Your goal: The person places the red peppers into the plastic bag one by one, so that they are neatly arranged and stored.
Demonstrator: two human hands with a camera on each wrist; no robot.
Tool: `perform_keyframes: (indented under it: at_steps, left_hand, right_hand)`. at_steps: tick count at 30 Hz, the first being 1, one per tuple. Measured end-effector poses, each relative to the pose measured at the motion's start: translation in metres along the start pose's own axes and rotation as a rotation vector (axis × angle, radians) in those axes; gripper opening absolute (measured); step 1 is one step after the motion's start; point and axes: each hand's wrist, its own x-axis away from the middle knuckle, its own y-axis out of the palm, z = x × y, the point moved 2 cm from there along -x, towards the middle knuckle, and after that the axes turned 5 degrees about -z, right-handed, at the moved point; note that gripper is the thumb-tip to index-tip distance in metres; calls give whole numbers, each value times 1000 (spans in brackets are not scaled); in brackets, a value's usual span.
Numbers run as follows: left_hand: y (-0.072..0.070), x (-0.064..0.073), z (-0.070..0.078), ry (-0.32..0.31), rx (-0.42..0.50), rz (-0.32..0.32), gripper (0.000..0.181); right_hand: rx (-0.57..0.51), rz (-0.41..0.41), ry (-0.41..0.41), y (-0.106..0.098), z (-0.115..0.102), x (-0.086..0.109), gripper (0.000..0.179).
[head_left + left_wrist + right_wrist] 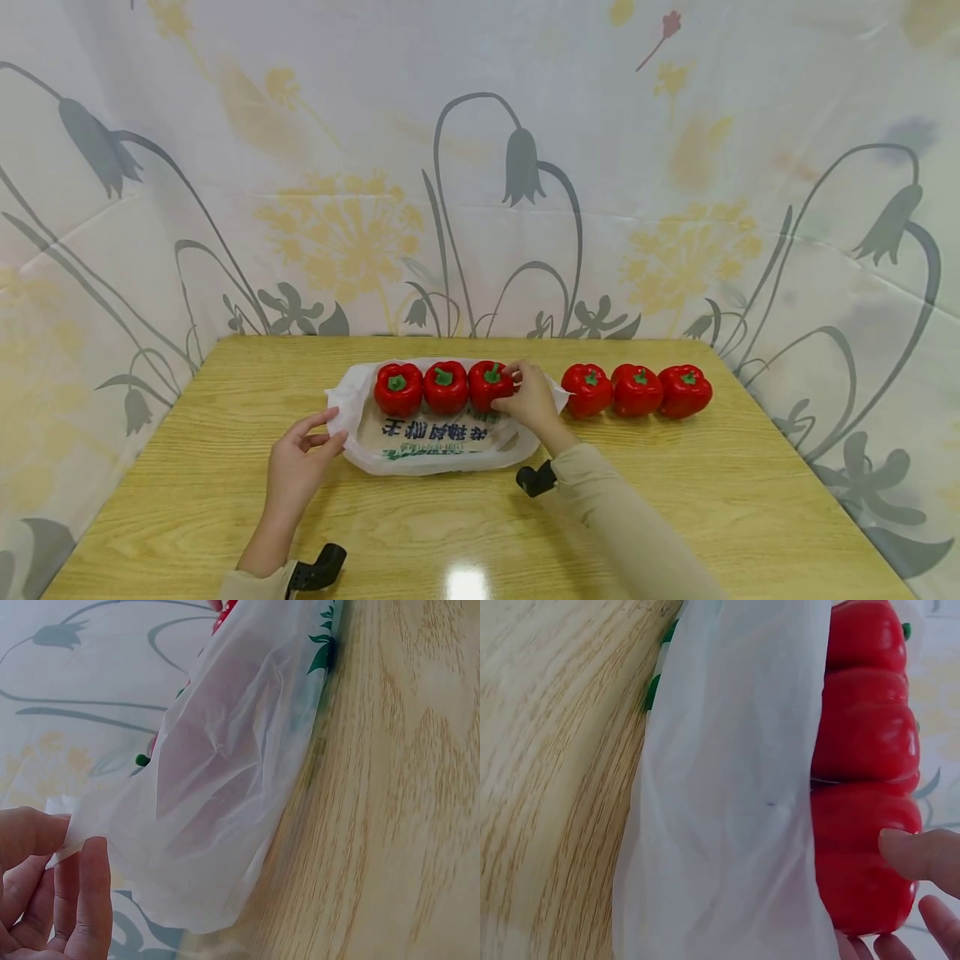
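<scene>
A white plastic bag (438, 464) with dark printed characters and green print lies spread open on the table. Three red bell peppers stand in a row along its far side, green stems showing. My left hand (296, 467) pinches the bag's left edge between thumb and fingers; the left wrist view shows the thin film (202, 817) stretching away from the fingertips. My right hand (532, 402) grips the rightmost bell pepper (481, 385) in the bag from its right side. In the right wrist view the thumb presses on that pepper's near face, and other fingers reach around its end.
Just right of the bag, three more red bell peppers stand in a row: one by the bag's edge (587, 393), a middle one (637, 396) and an outer one (686, 394). A flower-printed cloth (480, 250) hangs behind the wooden table (420, 533).
</scene>
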Motion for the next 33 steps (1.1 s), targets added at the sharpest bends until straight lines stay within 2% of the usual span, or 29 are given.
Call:
perform_keyframes:
  at_steps: [23,33]
  left_hand:
    - [-1,0,1,8,1,6,36]
    - [0,0,1,10,-3,6,36]
  right_hand:
    - [-226,69,-138,-19,-11,30,38]
    - [-263,113,-177,-28,-12,43,35]
